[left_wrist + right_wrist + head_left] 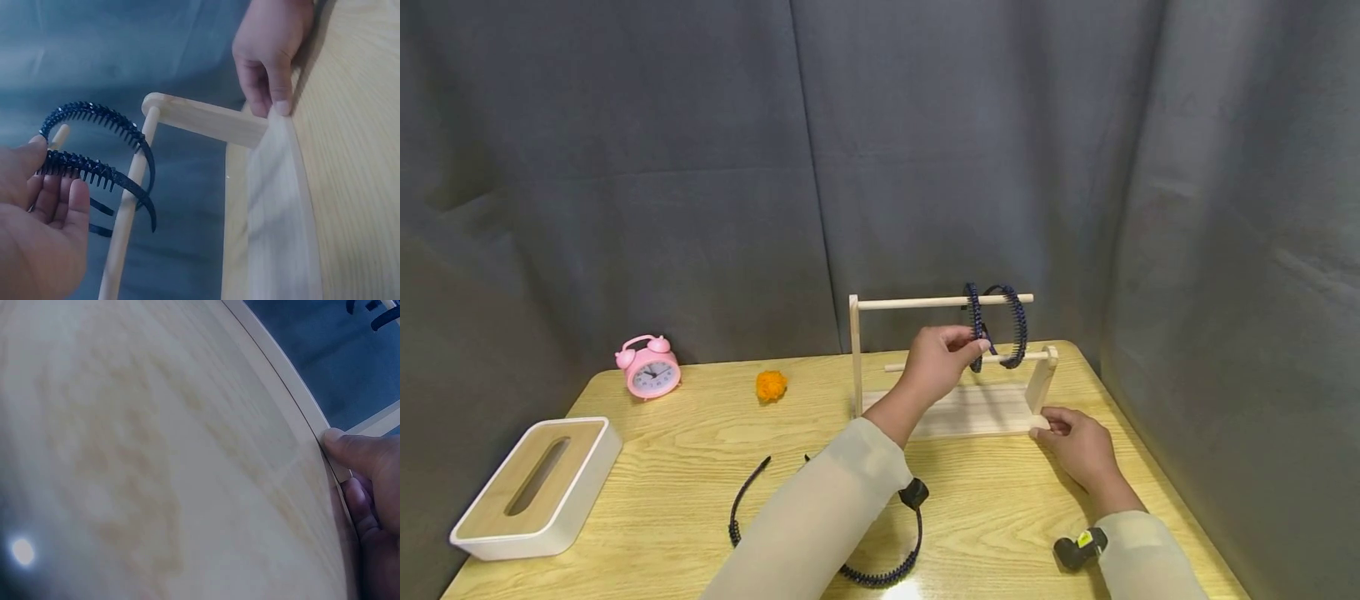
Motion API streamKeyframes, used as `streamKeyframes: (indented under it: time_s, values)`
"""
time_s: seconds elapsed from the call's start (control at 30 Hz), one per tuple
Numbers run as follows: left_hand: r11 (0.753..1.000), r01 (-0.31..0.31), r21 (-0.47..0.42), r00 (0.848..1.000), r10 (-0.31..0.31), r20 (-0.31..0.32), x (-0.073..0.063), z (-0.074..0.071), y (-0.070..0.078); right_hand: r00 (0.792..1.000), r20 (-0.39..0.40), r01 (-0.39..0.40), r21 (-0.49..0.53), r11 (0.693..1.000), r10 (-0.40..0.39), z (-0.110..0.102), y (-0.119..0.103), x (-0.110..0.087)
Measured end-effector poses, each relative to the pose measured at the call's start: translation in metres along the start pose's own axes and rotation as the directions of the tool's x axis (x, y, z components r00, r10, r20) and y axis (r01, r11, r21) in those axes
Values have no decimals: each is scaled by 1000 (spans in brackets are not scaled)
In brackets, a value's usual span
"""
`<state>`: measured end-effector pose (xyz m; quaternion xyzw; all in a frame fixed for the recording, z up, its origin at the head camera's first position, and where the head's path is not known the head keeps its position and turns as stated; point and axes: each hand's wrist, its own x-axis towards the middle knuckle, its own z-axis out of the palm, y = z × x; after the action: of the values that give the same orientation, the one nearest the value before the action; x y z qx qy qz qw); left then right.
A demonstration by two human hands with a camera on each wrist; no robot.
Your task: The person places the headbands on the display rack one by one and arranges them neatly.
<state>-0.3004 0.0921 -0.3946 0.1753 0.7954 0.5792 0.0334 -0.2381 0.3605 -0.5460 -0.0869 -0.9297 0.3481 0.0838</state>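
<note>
My left hand (936,362) pinches a dark blue toothed headband (976,312) between thumb and fingers. This headband hangs around the upper rod (917,303) of a wooden two-rod rack. Beside it, nearer the rod's free end, another dark blue headband (1019,329) hangs; both overlap the lower rod (910,367) in the head view. In the left wrist view, the headbands' beaded tops (94,112) and inner teeth show close to the left fingers. My right hand (1078,446) grips the front right corner of the rack's base (970,421), thumb on its edge.
Dark headband pieces (880,579) lie on the table (700,433), partly hidden under the left forearm. At the left stand a white tissue box with a wooden lid (482,517) and a pink alarm clock (652,375). An orange flower (771,386) lies behind. Grey curtains surround the table.
</note>
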Motion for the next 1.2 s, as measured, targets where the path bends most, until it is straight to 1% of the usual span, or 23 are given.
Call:
streamKeyframes:
  time_s: [0.13, 0.37, 0.7, 0.9, 1.07, 1.2]
  values:
    - [1000, 14, -4, 1000, -14, -14, 2, 0, -4, 1000, 4, 4, 1, 1000, -4, 1, 1, 1]
    - [1000, -6, 6, 1000, 7, -29, 6, 0, -10, 1000, 3, 5, 11, 1000, -5, 3, 0, 1]
    - [1000, 7, 13, 999, -6, -41, 6, -1, -10, 1000, -2, 9, 8, 1000, -9, 2, -1, 2]
    - [1000, -9, 19, 999, 9, -33, 4, 0, -13, 1000, -1, -1, 11, 1000, 1, 2, -1, 2]
    - [1000, -8, -10, 1000, 8, -17, 2, 0, -14, 1000, 4, -13, 14, 1000, 13, 2, -2, 0]
    - [1000, -24, -8, 1000, 23, -8, 2, 1, -14, 1000, 4, -17, 14, 1000, 17, 1, -2, -1]
